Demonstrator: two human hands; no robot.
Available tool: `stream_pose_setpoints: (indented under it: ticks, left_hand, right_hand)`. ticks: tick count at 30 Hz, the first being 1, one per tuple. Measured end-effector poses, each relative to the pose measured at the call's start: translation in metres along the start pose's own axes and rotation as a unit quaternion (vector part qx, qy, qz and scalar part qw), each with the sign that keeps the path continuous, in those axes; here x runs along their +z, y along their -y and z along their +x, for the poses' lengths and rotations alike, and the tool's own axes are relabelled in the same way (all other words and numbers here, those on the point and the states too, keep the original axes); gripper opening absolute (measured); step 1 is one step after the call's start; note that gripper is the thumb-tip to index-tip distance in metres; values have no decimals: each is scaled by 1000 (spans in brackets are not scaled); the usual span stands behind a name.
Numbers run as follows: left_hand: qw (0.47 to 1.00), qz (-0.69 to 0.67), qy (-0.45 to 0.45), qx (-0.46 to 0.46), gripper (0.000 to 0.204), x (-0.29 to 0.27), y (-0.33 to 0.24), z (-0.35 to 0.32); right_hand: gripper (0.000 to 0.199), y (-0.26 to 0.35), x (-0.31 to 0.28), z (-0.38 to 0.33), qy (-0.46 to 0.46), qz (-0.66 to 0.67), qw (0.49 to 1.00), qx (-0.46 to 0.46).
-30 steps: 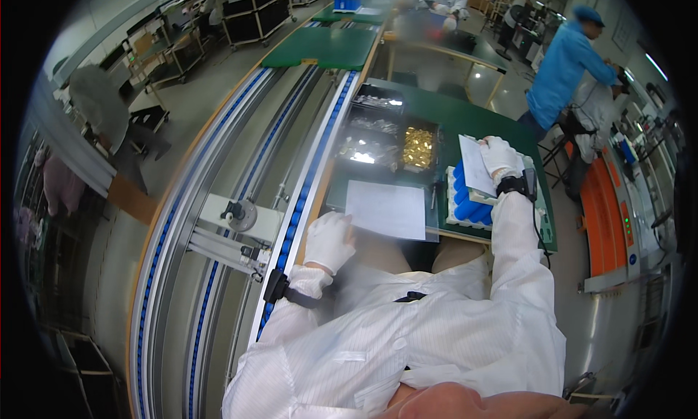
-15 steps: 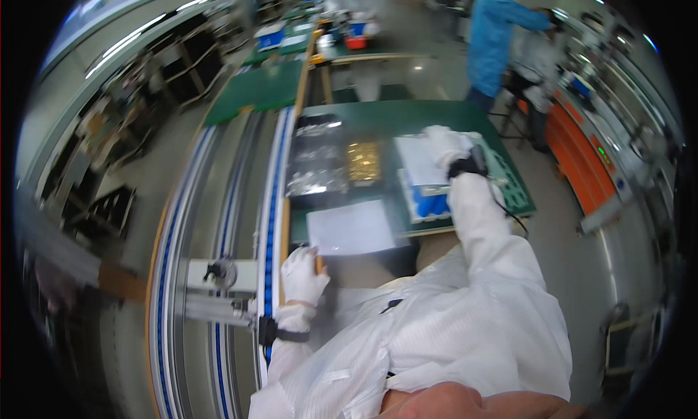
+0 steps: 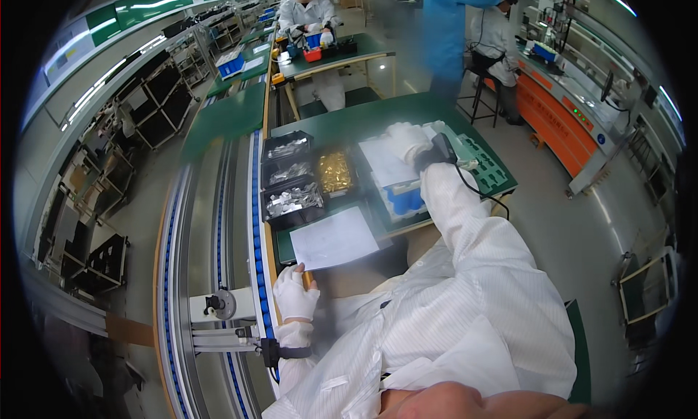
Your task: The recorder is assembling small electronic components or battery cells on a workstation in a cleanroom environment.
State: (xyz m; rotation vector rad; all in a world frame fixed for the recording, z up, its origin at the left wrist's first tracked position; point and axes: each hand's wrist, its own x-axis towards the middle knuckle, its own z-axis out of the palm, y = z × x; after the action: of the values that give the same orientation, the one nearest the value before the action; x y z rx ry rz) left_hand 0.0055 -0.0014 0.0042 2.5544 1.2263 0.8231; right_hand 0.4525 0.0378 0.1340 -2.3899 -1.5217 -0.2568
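Note:
My left hand [image 3: 296, 295], in a white glove, is closed round the table's near left corner, where a bit of wood-coloured edge shows beside the fingers. A white sheet of paper [image 3: 336, 237] lies on the green table just beyond it. My right hand [image 3: 408, 141], also gloved, is over another white sheet [image 3: 385, 163] on a white tray holding blue pieces [image 3: 404, 200]. Blur hides how its fingers are set. Left of that tray are a box of gold-coloured small parts [image 3: 335, 173] and black bins [image 3: 294, 214] with silvery parts.
A conveyor with blue rollers [image 3: 259, 252] runs along the table's left side. A green cut-out tray [image 3: 483, 164] lies at the right. Beyond the table one person works at another bench [image 3: 342, 61]; others are by an orange-fronted machine [image 3: 551, 110]. A cable hangs from my right wrist.
The whole view has shifted, bringing more of the far bench and the person there into sight. Both hands stay at the same places on the table.

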Motion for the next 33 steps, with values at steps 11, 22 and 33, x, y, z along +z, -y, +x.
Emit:
stream_pose_setpoints:
  ticks: [11, 22, 33]
  left_hand:
    - [998, 11, 28, -46, 53, -5, 2, -5]
    - [999, 16, 29, -37, 52, -4, 4, -5]
    - [1000, 17, 7, -23, 50, 1, 8, -7]
  right_hand:
    - [35, 9, 8, 4, 40, 5, 999, 20]
    - [36, 16, -2, 3, 61, 10, 997, 39]
    - [32, 12, 0, 3, 58, 32, 997, 44]
